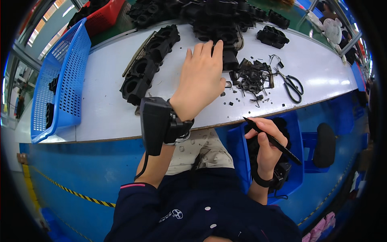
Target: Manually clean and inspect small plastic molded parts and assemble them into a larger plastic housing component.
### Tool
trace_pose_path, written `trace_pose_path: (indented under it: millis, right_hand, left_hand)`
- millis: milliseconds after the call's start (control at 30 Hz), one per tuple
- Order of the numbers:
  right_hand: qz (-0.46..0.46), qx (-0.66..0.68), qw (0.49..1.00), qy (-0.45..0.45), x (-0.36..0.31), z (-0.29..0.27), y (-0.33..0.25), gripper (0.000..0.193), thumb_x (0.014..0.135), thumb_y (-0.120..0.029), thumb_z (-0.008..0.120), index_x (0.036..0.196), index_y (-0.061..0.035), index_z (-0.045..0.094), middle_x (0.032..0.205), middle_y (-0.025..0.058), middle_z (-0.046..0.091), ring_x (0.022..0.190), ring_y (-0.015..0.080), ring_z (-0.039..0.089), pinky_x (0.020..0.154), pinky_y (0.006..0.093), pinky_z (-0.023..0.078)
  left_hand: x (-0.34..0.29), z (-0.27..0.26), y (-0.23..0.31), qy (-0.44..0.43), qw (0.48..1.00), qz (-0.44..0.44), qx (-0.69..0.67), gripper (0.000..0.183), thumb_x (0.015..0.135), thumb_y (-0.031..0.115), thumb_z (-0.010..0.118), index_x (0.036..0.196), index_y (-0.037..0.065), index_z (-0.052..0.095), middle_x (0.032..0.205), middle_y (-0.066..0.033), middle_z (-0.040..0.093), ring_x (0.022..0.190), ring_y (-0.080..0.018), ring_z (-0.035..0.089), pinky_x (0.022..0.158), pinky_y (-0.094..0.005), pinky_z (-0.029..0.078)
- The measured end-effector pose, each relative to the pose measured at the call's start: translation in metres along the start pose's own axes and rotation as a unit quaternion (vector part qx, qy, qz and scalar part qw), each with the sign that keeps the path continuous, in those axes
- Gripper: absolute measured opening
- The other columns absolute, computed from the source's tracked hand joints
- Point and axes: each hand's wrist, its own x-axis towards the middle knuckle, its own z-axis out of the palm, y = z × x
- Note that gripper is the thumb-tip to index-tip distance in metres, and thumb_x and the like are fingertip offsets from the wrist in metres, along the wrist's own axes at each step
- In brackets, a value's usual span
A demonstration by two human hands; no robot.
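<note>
Black moulded part [230, 59] just left of the scrap pile [253, 76]: best brace it with the left hand [202, 76] (fingers spread, contact unclear), clear of the pointed tool [288, 153] pinched in the right hand [271, 141] on the pile's near side; white table [107, 103] under the pile, blue basket [71, 101] well left of it, blue floor [90, 161] nearer.
</note>
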Motion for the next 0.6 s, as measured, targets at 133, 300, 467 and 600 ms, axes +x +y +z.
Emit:
trace_pose_path:
  millis: [133, 300, 467, 600]
  right_hand:
    - [-0.01, -0.026, 0.999, 0.02, -0.004, -0.012, -0.001, 0.022, 0.08, 0.0, 0.058, 0.101, 0.0051, 0.06, 0.097, 0.0231, 0.062, 0.068, 0.0201, 0.063, 0.062, 0.0269, 0.051]
    - [-0.008, -0.018, 0.998, 0.06, -0.004, -0.017, -0.001, 0.03, 0.082, -0.014, 0.063, 0.104, 0.0049, 0.059, 0.095, 0.0221, 0.063, 0.066, 0.0193, 0.063, 0.062, 0.0274, 0.051]
    - [-0.068, 0.023, 0.997, 0.033, 0.005, -0.005, 0.006, 0.03, 0.084, -0.02, 0.061, 0.105, 0.0018, 0.059, 0.091, 0.0222, 0.063, 0.065, 0.0216, 0.063, 0.061, 0.0281, 0.051]
    - [-0.066, 0.034, 0.997, 0.015, 0.005, 0.002, 0.003, 0.03, 0.086, -0.024, 0.059, 0.104, -0.0002, 0.058, 0.089, 0.0223, 0.062, 0.065, 0.0226, 0.064, 0.061, 0.0301, 0.051]
  left_hand:
    - [0.008, -0.009, -0.002, -0.072, 0.993, -0.091, 0.004, 0.049, 0.066, 0.009, 0.068, 0.112, 0.004, 0.051, 0.104, -0.0114, 0.054, 0.101, -0.0273, 0.05, 0.082, -0.0343, 0.044]
    - [-0.018, -0.062, 0.001, -0.077, 0.943, -0.15, -0.285, 0.05, 0.065, 0.007, 0.071, 0.109, 0.002, 0.048, 0.095, -0.0081, 0.056, 0.091, -0.0196, 0.055, 0.079, -0.0308, 0.045]
    - [-0.059, -0.063, -0.007, -0.02, 0.874, -0.162, -0.458, 0.051, 0.065, 0.001, 0.072, 0.108, 0.004, 0.044, 0.094, -0.0051, 0.054, 0.089, -0.0143, 0.056, 0.077, -0.0294, 0.048]
    - [-0.073, -0.055, -0.004, 0.027, 0.826, -0.202, -0.526, 0.052, 0.066, -0.002, 0.07, 0.109, 0.005, 0.042, 0.096, -0.0047, 0.053, 0.09, -0.0142, 0.057, 0.079, -0.0291, 0.047]
